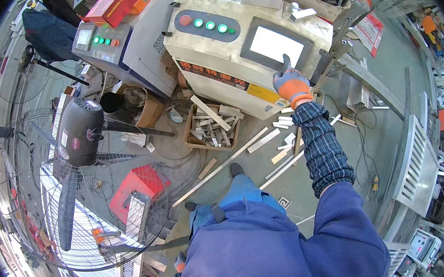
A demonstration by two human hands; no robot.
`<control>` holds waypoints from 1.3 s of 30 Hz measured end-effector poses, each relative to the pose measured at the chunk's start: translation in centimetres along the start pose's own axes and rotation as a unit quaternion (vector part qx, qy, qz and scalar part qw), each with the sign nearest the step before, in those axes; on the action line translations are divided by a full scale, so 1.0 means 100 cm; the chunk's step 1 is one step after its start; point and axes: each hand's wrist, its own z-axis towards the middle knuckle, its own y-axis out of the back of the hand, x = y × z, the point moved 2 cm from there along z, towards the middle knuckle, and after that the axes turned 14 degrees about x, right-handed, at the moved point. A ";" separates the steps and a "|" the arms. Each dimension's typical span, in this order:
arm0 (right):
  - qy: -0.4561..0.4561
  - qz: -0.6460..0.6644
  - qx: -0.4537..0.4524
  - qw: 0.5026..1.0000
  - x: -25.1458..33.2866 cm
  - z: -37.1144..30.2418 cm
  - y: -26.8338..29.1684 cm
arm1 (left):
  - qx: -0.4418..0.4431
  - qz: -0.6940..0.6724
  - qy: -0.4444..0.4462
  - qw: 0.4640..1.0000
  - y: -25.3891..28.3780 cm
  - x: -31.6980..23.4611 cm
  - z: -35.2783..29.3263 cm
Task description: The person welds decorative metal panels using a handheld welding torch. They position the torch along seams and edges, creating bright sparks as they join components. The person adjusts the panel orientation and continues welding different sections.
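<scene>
My right hand [292,84], in an orange and grey work glove, reaches out to a touch screen [276,43] on a cream-coloured machine cabinet [208,63]. The index finger is stretched out, its tip at the screen's lower right part; whether it presses cannot be told. Nothing shows in this hand. The screen glows white, its content washed out. Left of it sits a dark oval panel with a red button [185,20] and several lit green buttons [210,25]. Low beside my body, only a bit of my left hand [180,263] in an orange glove shows; its fingers are hidden.
A large black fan [80,139] with a wire guard stands at the left. Below the cabinet, a cardboard box [211,147] holds metal offcuts. Long strips [218,168] lie on the floor by my feet. A second control cabinet [103,48] stands left, a slotted metal panel [417,166] right.
</scene>
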 end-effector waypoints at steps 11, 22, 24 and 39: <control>0.076 -0.016 -0.008 0.997 0.011 -0.022 -0.026 | -0.016 -0.377 0.041 0.925 0.012 -0.051 0.024; 0.089 -0.071 0.002 0.994 0.014 0.000 -0.017 | 0.016 -0.026 -0.127 0.991 0.021 -0.057 0.035; 0.076 -0.059 0.016 0.995 0.017 -0.006 -0.018 | 0.022 0.162 -0.203 0.965 0.024 -0.063 0.031; 0.098 -0.135 0.009 0.986 0.002 -0.007 -0.009 | 0.038 -0.367 -0.011 0.929 0.003 -0.139 -0.001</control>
